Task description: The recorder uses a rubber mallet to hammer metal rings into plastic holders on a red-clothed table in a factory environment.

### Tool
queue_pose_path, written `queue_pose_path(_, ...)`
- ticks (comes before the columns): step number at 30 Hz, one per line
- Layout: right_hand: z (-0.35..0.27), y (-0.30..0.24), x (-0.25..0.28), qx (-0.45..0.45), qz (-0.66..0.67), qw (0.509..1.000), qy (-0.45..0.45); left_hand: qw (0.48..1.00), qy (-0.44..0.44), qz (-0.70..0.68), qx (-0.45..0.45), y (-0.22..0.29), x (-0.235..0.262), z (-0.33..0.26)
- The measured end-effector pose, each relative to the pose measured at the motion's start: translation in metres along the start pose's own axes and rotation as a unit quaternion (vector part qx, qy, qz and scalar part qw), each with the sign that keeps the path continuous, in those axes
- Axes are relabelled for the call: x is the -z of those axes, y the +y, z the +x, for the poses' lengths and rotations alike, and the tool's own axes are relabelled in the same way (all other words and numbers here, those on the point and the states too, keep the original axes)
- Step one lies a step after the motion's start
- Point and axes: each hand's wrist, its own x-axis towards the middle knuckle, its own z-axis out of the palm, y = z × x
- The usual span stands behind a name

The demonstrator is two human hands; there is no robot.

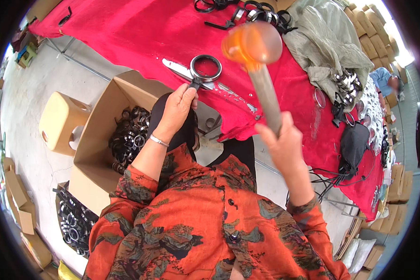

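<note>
My left hand (178, 105) is closed round the black handle of a magnifying glass (206, 68) with a black and silver rim. Its round head lies over a silvery metal strip (175, 69) at the near edge of the red cloth. On the right, my right hand (287, 144) grips the pale handle of a mallet (267, 95). The mallet's amber, see-through head is raised above the cloth, blurred by motion, and apart from the magnifying glass.
A cardboard box (95, 154) left of my knees holds many black rings and magnifier parts (130, 135). Beside it stands a cream stool (63, 122). More ring parts (254, 13) lie at the table's far side, near a grey sheet (324, 42). A black bag (353, 142) with cables is at right; a person (382, 81) is beyond.
</note>
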Motion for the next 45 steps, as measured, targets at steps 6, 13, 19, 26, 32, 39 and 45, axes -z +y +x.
queue_pose_path(6, -0.018, 0.017, -0.005, -0.134, 0.113, 0.981, -0.086, 1.0, -0.01, 0.01, 0.004, -0.006, 0.005, 0.002)
queue_pose_path(13, -0.023, 0.01, -0.014, -0.003, 0.074, 0.997, 0.038, 1.0, -0.001, 0.0, 0.001, -0.003, -0.001, 0.002)
queue_pose_path(19, -0.008, 0.005, -0.009, -0.009, 0.061, 0.995, -0.084, 1.0, -0.011, -0.001, 0.005, -0.003, 0.002, 0.002)
queue_pose_path(26, -0.003, 0.015, -0.016, -0.038, 0.044, 0.998, 0.016, 1.0, -0.015, 0.003, 0.003, -0.002, 0.0, 0.005)
queue_pose_path(32, 0.017, 0.002, 0.008, -0.205, 0.256, 0.932, -0.157, 1.0, -0.004, -0.009, 0.005, -0.006, 0.007, 0.003)
queue_pose_path(39, 0.023, 0.004, -0.024, -0.2, 0.205, 0.95, -0.123, 1.0, -0.012, 0.005, 0.004, -0.004, 0.001, 0.003)
queue_pose_path(45, 0.044, -0.025, 0.017, -0.143, 0.226, 0.956, -0.123, 1.0, -0.011, 0.005, 0.027, 0.0, 0.006, -0.003)
